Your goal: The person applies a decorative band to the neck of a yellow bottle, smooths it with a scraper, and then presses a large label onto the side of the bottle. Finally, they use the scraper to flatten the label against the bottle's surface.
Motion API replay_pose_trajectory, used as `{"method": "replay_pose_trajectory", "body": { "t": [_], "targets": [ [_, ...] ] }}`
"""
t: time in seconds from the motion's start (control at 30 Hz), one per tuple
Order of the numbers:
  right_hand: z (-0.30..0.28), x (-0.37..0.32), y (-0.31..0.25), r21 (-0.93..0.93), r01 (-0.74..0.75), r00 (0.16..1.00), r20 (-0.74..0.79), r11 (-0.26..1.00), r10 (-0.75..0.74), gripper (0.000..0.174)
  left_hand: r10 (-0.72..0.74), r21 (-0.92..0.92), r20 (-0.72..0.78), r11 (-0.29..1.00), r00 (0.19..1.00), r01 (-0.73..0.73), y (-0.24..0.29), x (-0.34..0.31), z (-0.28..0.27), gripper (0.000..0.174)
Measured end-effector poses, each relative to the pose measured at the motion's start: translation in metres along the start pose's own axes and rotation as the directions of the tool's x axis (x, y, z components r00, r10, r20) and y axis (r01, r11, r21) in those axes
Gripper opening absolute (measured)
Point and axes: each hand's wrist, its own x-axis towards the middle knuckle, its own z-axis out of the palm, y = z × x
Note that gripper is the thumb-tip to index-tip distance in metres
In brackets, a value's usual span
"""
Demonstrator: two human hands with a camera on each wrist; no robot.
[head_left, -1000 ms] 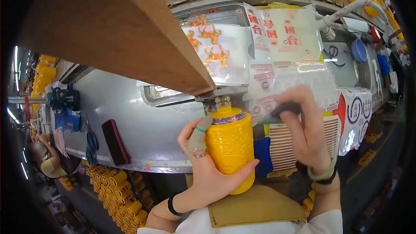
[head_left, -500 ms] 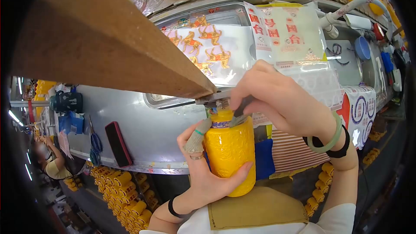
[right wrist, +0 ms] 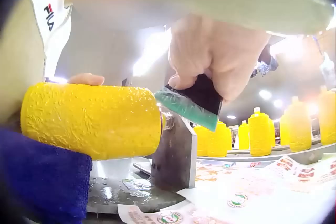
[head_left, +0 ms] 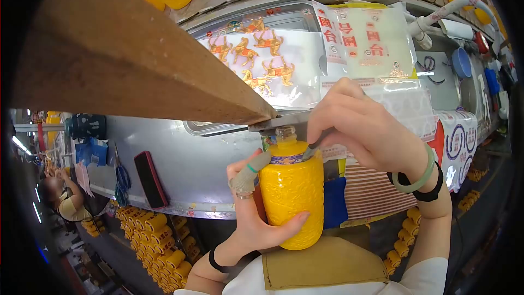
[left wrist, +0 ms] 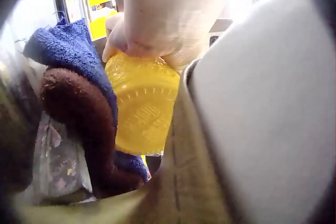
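A yellow embossed bottle [head_left: 292, 202] with a clear glass neck lies pointing away from the person, its neck at a metal bracket [right wrist: 176, 150]. A purple patterned band [head_left: 285, 159] circles its shoulder. My left hand [head_left: 255, 221] grips the bottle from the left, thumb across its near side; a grey cover wraps one finger. The bottle's base [left wrist: 147, 121] shows in the left wrist view. My right hand [head_left: 363, 128] pinches a small black squeegee with a green edge [right wrist: 195, 102], held right at the band's right end.
A wooden beam [head_left: 147, 65] crosses the upper left. Beyond the bottle lie sheets of gold animal decals [head_left: 267, 68] and red-lettered sheets [head_left: 374, 43]. A phone [head_left: 150, 180] and blue scissors [head_left: 120, 177] rest on the metal table. Blue cloth [left wrist: 73, 50] lies beside the bottle.
My right hand has come in from the right with the squeegee to the bottle's shoulder, then shifted slightly right along the band. The left hand keeps its grip on the bottle.
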Motion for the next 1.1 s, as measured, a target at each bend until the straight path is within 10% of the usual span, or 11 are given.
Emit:
{"method": "replay_pose_trajectory", "body": {
  "t": [0.2, 0.37, 0.5, 0.57, 0.73, 0.97, 1.1],
  "targets": [
    [-0.010, -0.015, -0.006, -0.149, -0.095, 0.995, -0.021, 0.984, 0.093, 0.024, -0.083, -0.348, 0.054, 0.933, 0.995, 0.096, -0.011, 0.002, -0.004, 0.093],
    [-0.005, -0.049, -0.027, -0.071, -0.278, 0.955, -0.126, 0.958, 0.268, 0.034, -0.043, -0.230, 0.075, 0.971, 0.996, 0.059, -0.018, 0.016, -0.030, 0.087],
    [0.036, -0.085, -0.051, 0.181, -0.397, 0.907, -0.072, 0.900, 0.415, 0.106, -0.138, -0.298, 0.177, 0.936, 0.975, 0.187, -0.034, 0.025, -0.047, 0.053],
    [0.065, -0.094, -0.073, 0.100, -0.489, 0.871, 0.007, 0.867, 0.490, 0.126, -0.086, -0.305, 0.128, 0.945, 0.988, 0.122, -0.012, 0.036, -0.037, 0.063],
    [0.130, -0.107, -0.072, -0.116, -0.446, 0.878, -0.247, 0.888, 0.409, 0.103, -0.107, -0.028, 0.174, 0.993, 0.979, 0.113, -0.006, 0.044, -0.041, 0.071],
    [0.118, -0.101, -0.107, -0.411, -0.326, 0.945, -0.135, 0.851, 0.297, 0.088, -0.076, 0.003, 0.195, 0.997, 0.978, 0.077, -0.008, 0.044, -0.046, 0.071],
    [0.131, -0.096, -0.094, -0.341, -0.406, 0.890, -0.356, 0.848, 0.283, 0.074, -0.063, -0.074, 0.221, 0.994, 0.973, 0.081, -0.010, 0.044, -0.050, 0.070]
  ]
}}
